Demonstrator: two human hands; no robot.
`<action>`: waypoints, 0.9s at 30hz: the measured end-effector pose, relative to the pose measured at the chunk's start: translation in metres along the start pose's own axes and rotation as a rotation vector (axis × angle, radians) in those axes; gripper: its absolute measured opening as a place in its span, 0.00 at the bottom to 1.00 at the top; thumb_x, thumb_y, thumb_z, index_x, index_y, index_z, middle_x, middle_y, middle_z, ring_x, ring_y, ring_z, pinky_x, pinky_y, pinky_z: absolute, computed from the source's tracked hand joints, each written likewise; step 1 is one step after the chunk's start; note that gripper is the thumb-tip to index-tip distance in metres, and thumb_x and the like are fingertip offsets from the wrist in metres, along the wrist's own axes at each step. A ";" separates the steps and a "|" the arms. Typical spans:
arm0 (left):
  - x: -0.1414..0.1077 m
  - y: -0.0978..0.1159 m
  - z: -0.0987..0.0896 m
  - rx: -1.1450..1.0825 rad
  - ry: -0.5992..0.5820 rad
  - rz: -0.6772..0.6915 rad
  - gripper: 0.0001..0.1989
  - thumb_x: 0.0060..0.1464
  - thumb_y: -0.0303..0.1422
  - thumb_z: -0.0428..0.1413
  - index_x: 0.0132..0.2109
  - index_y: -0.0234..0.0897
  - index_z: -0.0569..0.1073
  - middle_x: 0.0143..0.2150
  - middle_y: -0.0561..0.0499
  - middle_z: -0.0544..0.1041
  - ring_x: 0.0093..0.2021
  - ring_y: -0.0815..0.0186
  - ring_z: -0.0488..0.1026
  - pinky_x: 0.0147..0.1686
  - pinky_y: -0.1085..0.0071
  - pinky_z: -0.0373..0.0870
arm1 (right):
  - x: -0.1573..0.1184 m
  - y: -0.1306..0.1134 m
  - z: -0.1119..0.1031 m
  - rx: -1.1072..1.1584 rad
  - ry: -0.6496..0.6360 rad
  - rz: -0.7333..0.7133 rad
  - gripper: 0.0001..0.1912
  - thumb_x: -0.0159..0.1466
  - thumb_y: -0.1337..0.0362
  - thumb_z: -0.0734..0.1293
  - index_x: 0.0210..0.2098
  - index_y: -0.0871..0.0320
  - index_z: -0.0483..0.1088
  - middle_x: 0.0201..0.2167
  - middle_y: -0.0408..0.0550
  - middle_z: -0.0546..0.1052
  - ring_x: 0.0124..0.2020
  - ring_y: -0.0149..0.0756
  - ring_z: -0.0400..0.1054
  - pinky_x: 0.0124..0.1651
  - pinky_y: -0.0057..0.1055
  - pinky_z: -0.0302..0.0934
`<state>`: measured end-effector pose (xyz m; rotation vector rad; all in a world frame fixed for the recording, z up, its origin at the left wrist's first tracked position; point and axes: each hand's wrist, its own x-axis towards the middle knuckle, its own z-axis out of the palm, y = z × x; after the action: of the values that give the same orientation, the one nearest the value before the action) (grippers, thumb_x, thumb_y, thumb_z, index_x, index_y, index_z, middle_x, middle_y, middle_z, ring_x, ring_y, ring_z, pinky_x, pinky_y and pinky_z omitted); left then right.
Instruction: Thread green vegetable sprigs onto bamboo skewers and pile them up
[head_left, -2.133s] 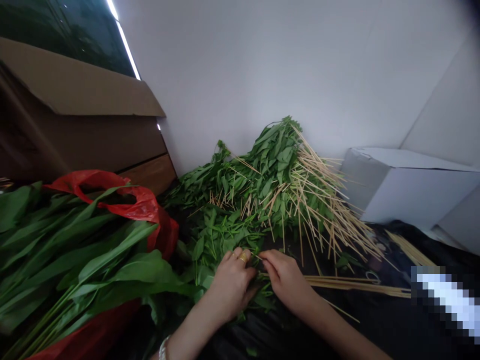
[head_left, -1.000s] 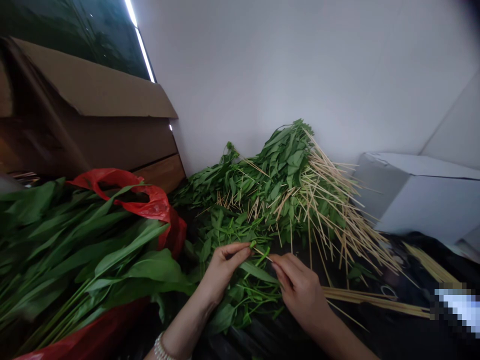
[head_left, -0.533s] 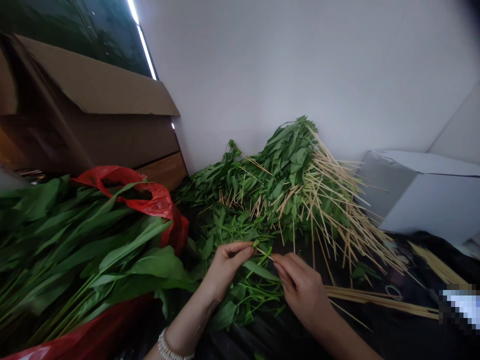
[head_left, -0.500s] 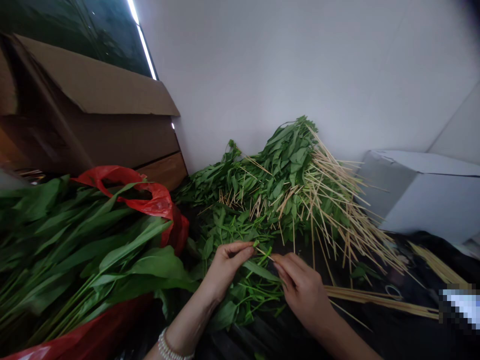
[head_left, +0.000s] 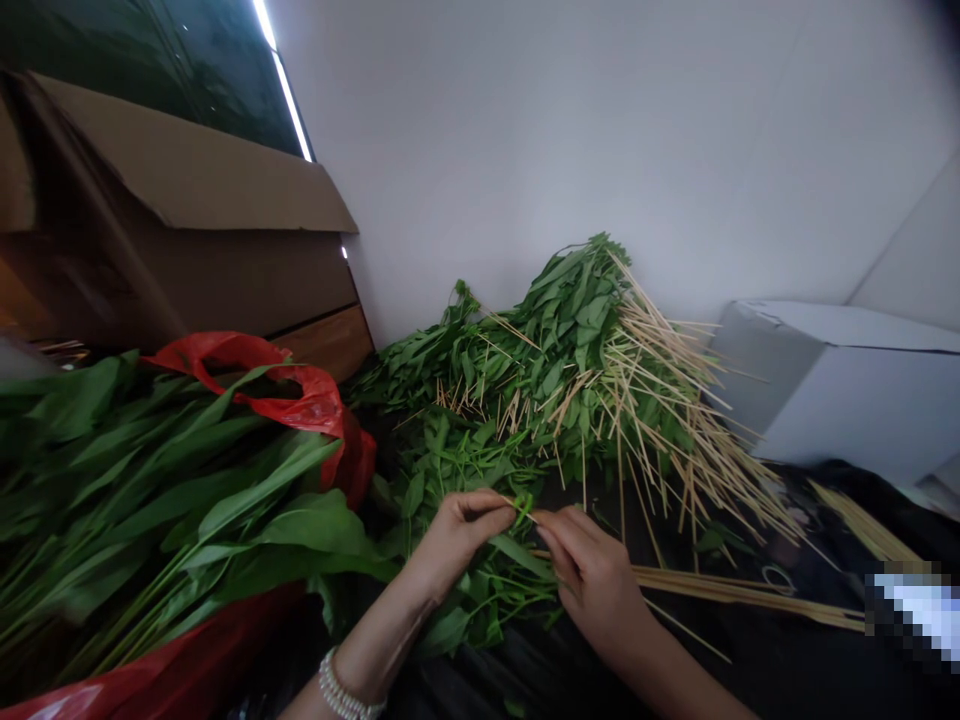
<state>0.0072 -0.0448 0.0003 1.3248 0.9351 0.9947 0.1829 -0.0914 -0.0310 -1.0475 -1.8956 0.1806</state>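
Note:
My left hand (head_left: 472, 525), with a beaded bracelet at the wrist, has thumb and fingers pinched at a green leafy stem (head_left: 523, 503). Close against it, my right hand (head_left: 591, 560) grips a thin bamboo skewer (head_left: 532, 517) between thumb and fingers. The stem lies on the skewer in the small gap between both hands; my fingers hide most of the skewer. Loose leafy greens (head_left: 517, 590) spread under and around the hands. Behind them rises a heap of skewered greens (head_left: 574, 310), its bare sticks (head_left: 675, 420) fanning out to the right.
At left, long leafy greens (head_left: 150, 500) fill a red plastic bag (head_left: 315, 395). A cardboard box (head_left: 225, 190) stands behind it. On the right are a white box (head_left: 877, 385), bare bamboo sticks (head_left: 750, 592) and a small ring (head_left: 778, 577) on black sheeting. A pale wall (head_left: 600, 130) closes the back.
My hands have come closer together, the right moving slightly left and down. The green stem now sits bunched on the skewer between the fingertips.

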 end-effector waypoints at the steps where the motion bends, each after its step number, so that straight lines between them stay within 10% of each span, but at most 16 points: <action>1: 0.000 -0.001 0.001 0.033 -0.018 0.025 0.11 0.46 0.40 0.66 0.30 0.35 0.82 0.31 0.49 0.77 0.32 0.66 0.72 0.34 0.74 0.68 | 0.001 -0.001 -0.001 0.015 -0.025 0.004 0.16 0.68 0.72 0.55 0.49 0.56 0.68 0.32 0.48 0.70 0.32 0.35 0.67 0.35 0.30 0.64; 8: -0.005 0.006 -0.012 0.411 -0.045 0.231 0.21 0.61 0.46 0.50 0.53 0.39 0.76 0.45 0.45 0.80 0.46 0.58 0.74 0.48 0.65 0.67 | 0.006 0.000 -0.014 0.003 -0.023 0.026 0.15 0.67 0.71 0.56 0.50 0.55 0.67 0.35 0.49 0.71 0.35 0.36 0.68 0.38 0.32 0.64; 15: -0.005 0.011 -0.025 1.071 -0.146 0.386 0.25 0.67 0.43 0.40 0.32 0.38 0.76 0.31 0.49 0.76 0.39 0.61 0.70 0.46 0.64 0.59 | 0.018 0.012 -0.043 -0.197 0.261 0.028 0.10 0.68 0.68 0.59 0.45 0.56 0.69 0.35 0.47 0.74 0.34 0.33 0.71 0.39 0.29 0.63; 21: 0.004 0.004 -0.030 1.244 0.057 0.312 0.11 0.59 0.39 0.55 0.38 0.40 0.80 0.35 0.47 0.79 0.45 0.56 0.72 0.49 0.58 0.59 | 0.026 0.017 -0.065 -0.414 0.543 0.081 0.08 0.68 0.65 0.60 0.40 0.55 0.70 0.33 0.47 0.76 0.35 0.36 0.72 0.40 0.31 0.64; 27: 0.002 0.009 -0.026 0.936 0.319 0.564 0.15 0.59 0.28 0.51 0.51 0.36 0.74 0.47 0.44 0.78 0.50 0.57 0.72 0.50 0.61 0.64 | 0.020 0.010 -0.058 -0.423 0.465 0.053 0.07 0.69 0.66 0.59 0.42 0.55 0.68 0.31 0.45 0.77 0.31 0.32 0.73 0.37 0.26 0.63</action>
<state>-0.0173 -0.0347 0.0084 2.3478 1.3956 1.2739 0.2303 -0.0870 0.0094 -1.2884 -1.5087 -0.4212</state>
